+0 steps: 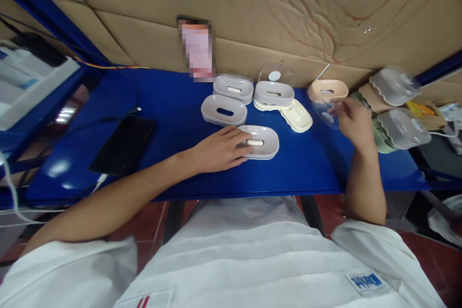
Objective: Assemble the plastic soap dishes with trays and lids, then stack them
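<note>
Closest was the person's white shirt (252, 255), w/ both bare arms reaching out over the blue table (173, 106).

The left hand (220, 149) lay flat, fingers loose and spread, not gripping. Its fingertips (242, 145) touched the left end of a grey soap dish (260, 142) near the front of the table. The dish had a small slot in the middle & sat just right of that hand.

The right hand (353, 120) was up off the table, well apart from the left. It pinched a clear lid (327, 111) at its left side; the lid was blurry, so can't tell much more about it.

A black phone (122, 143) lay far left of the left hand.

Further back, btw the two hands, lay a cream dish (296, 115). Behind it were 3 more grey dishes (224, 109) and a peach dish (327, 89) just past the right hand. At the right edge stood stacked tubs w/ clear tops (400, 127). Brown cardboard (288, 19) made the back wall.
</note>
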Tool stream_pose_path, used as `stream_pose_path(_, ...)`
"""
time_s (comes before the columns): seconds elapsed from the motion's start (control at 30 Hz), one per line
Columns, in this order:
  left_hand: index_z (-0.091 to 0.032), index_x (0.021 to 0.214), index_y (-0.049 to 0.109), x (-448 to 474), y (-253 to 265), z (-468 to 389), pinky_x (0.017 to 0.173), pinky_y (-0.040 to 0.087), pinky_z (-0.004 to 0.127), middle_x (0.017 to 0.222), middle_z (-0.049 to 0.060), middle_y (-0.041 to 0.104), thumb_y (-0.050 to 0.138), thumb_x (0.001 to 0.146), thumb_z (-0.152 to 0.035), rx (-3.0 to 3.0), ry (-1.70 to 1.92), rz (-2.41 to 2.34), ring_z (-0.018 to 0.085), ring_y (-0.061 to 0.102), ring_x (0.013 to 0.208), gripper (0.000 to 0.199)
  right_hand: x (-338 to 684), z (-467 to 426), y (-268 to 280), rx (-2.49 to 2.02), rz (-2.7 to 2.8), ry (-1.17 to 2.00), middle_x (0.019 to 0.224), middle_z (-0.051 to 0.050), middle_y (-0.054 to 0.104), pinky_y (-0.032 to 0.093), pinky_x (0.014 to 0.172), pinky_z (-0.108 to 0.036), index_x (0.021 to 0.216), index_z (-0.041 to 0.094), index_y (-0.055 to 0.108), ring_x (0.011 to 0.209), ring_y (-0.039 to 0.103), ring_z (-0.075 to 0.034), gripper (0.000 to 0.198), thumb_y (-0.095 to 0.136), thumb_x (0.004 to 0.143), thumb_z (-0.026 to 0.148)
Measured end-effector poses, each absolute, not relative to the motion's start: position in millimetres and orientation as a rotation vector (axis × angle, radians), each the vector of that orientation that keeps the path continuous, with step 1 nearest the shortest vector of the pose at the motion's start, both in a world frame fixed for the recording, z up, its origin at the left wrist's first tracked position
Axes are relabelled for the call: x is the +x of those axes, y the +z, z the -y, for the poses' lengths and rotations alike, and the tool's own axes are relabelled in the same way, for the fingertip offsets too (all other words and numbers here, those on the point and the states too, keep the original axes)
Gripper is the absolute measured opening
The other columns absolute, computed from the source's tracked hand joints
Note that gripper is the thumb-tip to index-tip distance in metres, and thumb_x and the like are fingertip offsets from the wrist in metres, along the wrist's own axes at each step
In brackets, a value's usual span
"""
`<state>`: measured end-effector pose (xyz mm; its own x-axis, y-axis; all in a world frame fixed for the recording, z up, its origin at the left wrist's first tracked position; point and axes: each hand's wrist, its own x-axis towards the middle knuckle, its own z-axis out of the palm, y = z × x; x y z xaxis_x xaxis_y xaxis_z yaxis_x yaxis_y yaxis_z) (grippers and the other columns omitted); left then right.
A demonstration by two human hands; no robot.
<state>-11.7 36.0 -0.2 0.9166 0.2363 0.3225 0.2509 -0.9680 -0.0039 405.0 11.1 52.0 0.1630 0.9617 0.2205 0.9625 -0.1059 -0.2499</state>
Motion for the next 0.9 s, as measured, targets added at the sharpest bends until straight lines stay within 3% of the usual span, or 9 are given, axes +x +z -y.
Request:
stream_pose_path(0.13,-0.024,0.15,0.057,-9.5,-4.7,-34.6,0.117,0.052,0.054,0.164,0.022,0.046,0.075,0.099,-0.024,-3.081,-0.76,0.463,0.038,0.053,0.149,0.054,354.1,-0.4,49.4,-1.552,1.435,0.495,0.078,-0.001,0.058,0.041,0.055,-0.028,0.12,0.026,0.062,0.061,0.05,-0.016,0.042,0.045,0.109,0.062)
stream_pose_path(0.23,-0.028,0.16,0.045,-7.7,-10.4,-33.5,0.12,0.05,0.062,0.17,0.023,0.037,0.085,0.092,-0.028,-3.123,-0.932,0.605,0.042,0.044,0.156,0.079,317.4,3.8,31.9,-1.462,1.515,0.969,0.087,-0.001,0.062,0.041,0.051,-0.026,0.123,0.029,0.066,0.058,0.047,-0.013,0.054,0.049,0.103,0.076)
stream_pose_path(0.3,-0.028,0.164,0.038,-7.0,-13.8,-32.9,0.121,0.049,0.063,0.17,0.023,0.034,0.089,0.088,-0.03,-3.174,-1.026,0.719,0.041,0.048,0.153,0.091,299.9,4.5,19.0,-1.369,1.651,1.019,0.11,-0.005,0.069,0.053,0.061,-0.03,0.133,0.031,0.065,0.071,0.058,-0.015,0.057,0.055,0.1,0.077)
stream_pose_path(0.37,-0.029,0.165,0.035,-6.8,-15.8,-32.4,0.121,0.048,0.065,0.169,0.023,0.034,0.09,0.087,-0.03,-3.215,-1.092,0.791,0.04,0.052,0.149,0.095,288.5,4.8,9.1,-1.261,1.767,0.849,0.133,-0.009,0.067,0.061,0.08,-0.037,0.141,0.033,0.063,0.094,0.068,-0.02,0.058,0.067,0.097,0.07)
stream_pose_path(0.5,-0.031,0.165,0.034,-6.5,-15.7,-31.5,0.123,0.045,0.069,0.171,0.021,0.032,0.09,0.088,-0.031,-3.294,-1.081,0.803,0.039,0.055,0.147,0.096,275.9,6.4,1.5,-1.11,2.0,0.508,0.143,-0.009,0.07,0.053,0.115,-0.05,0.135,0.032,0.072,0.134,0.066,-0.028,0.036,0.066,0.105,0.049)
stream_pose_path(0.63,-0.03,0.163,0.04,-6.0,-16.4,-32.2,0.125,0.048,0.06,0.173,0.02,0.03,0.084,0.093,-0.03,-3.386,-0.97,0.744,0.038,0.046,0.155,0.083,266.6,6.6,2.1,-1.123,2.072,0.394,0.134,-0.006,0.078,0.055,0.116,-0.051,0.131,0.032,0.078,0.131,0.071,-0.027,0.031,0.06,0.109,0.044)
stream_pose_path(0.77,-0.029,0.16,0.047,-5.8,-19.8,-35.3,0.128,0.044,0.059,0.166,0.018,0.044,0.084,0.093,-0.039,-3.407,-0.978,0.782,0.036,0.044,0.157,0.078,265.0,4.4,6.8,-1.194,2.082,0.451,0.133,-0.004,0.078,0.056,0.117,-0.048,0.135,0.03,0.077,0.131,0.071,-0.025,0.038,0.053,0.112,0.048)
stream_pose_path(0.83,-0.029,0.159,0.048,-6.0,-20.5,-36.6,0.128,0.044,0.059,0.16,0.016,0.051,0.085,0.092,-0.044,-3.404,-0.981,0.865,0.035,0.051,0.152,0.078,270.0,3.3,10.5,-1.185,2.198,0.524,0.146,-0.004,0.072,0.051,0.124,-0.049,0.149,0.03,0.068,0.142,0.064,-0.026,0.046,0.045,0.114,0.05)
stream_pose_path(0.9,-0.028,0.158,0.049,-6.2,-20.2,-37.2,0.128,0.044,0.058,0.158,0.016,0.054,0.085,0.092,-0.046,-3.393,-0.974,0.916,0.034,0.053,0.15,0.077,277.6,2.6,13.3,-1.149,2.37,0.578,0.165,-0.005,0.055,0.043,0.13,-0.053,0.164,0.031,0.051,0.156,0.049,-0.029,0.058,0.046,0.112,0.057)
